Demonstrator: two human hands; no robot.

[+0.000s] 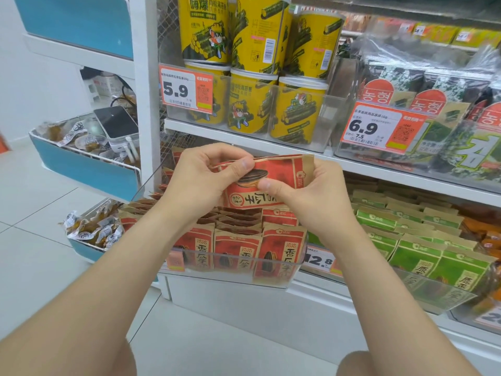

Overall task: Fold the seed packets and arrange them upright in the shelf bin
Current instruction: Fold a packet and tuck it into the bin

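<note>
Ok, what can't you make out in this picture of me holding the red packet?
All in the head view:
Red seed packet: its back, and any fold there, hidden by the packet itself, the left hand and right hand.
Clear bin: its packet rows partly covered by the held packet and hands.
12.8 price tag: partly behind the bin's corner, small print blurred.
Bottom-right price tag: cut off by the picture edge.

I see yellow tubs [252,104] stacked two high, a 5.9 price tag [179,89] in front. Dark seaweed packs [406,77] sit beside them. A white box [116,124] lies in a blue bin [81,169].
</note>
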